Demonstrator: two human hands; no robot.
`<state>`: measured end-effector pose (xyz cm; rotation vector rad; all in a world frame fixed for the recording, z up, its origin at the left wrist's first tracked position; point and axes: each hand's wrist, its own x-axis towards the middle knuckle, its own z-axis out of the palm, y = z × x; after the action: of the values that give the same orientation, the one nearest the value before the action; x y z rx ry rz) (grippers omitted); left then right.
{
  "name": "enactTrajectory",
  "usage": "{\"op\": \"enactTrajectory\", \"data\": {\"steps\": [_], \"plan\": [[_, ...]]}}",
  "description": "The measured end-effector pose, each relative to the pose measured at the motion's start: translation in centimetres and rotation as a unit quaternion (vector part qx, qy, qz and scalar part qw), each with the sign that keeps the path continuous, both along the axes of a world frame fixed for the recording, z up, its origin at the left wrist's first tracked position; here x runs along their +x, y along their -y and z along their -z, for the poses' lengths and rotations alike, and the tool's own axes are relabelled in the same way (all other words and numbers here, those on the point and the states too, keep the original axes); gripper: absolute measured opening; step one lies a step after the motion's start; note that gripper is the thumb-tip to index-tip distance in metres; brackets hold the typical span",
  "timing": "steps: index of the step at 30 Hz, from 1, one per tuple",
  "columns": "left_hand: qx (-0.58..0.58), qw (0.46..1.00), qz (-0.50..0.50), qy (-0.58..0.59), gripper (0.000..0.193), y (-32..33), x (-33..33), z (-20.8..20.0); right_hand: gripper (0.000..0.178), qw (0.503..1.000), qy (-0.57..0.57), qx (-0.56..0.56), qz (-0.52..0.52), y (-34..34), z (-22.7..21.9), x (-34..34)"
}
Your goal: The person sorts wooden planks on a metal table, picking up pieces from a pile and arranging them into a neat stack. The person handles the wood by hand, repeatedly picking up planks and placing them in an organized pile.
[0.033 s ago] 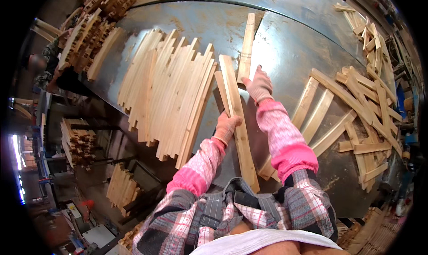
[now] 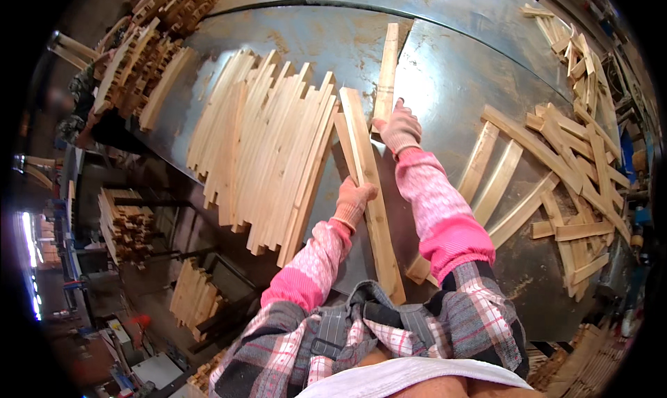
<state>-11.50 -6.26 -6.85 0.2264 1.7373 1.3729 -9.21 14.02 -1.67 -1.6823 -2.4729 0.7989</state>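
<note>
My left hand, in a pinkish knit glove, is closed around a long wooden strip that slants from the table's middle toward my body. A second, narrower strip lies along its left side; its near end goes under my left hand. Farther off, my right hand, gloved alike, grips the near end of another wooden strip, which points away from me and carries dark marks across it. My thumb is at its left edge, and some fingertips are hidden. Left of my hands, pale strips lie side by side in a wide row.
Everything lies on a metal table with seams. On the right are loose strips and a crossed heap of wood. Stacked wood stands at the far left, near another person. More wood bundles sit below the table's left side.
My right hand has shifted slightly toward me and to the left at the far strip's end. The left hand keeps its grip, and the whole view has moved a little.
</note>
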Motion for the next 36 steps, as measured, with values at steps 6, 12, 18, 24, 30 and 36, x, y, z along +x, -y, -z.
{"op": "enactTrajectory", "data": {"steps": [6, 12, 18, 24, 30, 36], "plan": [[-0.051, 0.998, 0.021, -0.032, 0.038, 2.1, -3.1, -4.8, 0.069, 0.997, -0.049, -0.056, 0.029, 0.4, 2.9, -1.9], [-0.041, 0.996, 0.044, 0.058, 0.045, 5.3, 2.5, -0.1, 0.042, 0.659, -0.602, -0.426, 0.150, 2.7, 9.6, 11.1], [-0.092, 0.981, 0.157, -0.059, 0.053, 3.8, 3.9, -0.6, 0.044, 0.558, -0.600, -0.545, 0.177, 5.9, 4.0, 15.9], [-0.137, 0.977, 0.145, -0.077, 0.057, 4.8, 3.3, 0.4, 0.029, 0.711, -0.571, -0.355, 0.206, 3.3, -2.9, 19.5], [-0.139, 0.978, 0.129, -0.091, 0.054, 2.6, 5.2, 1.6, 0.037, 0.966, -0.121, 0.186, 0.131, -21.1, -11.6, 31.3], [-0.150, 0.979, 0.117, -0.073, 0.058, 0.9, 6.2, 1.7, 0.079, 0.993, -0.016, 0.002, 0.115, -14.1, -0.7, 21.0]]}}
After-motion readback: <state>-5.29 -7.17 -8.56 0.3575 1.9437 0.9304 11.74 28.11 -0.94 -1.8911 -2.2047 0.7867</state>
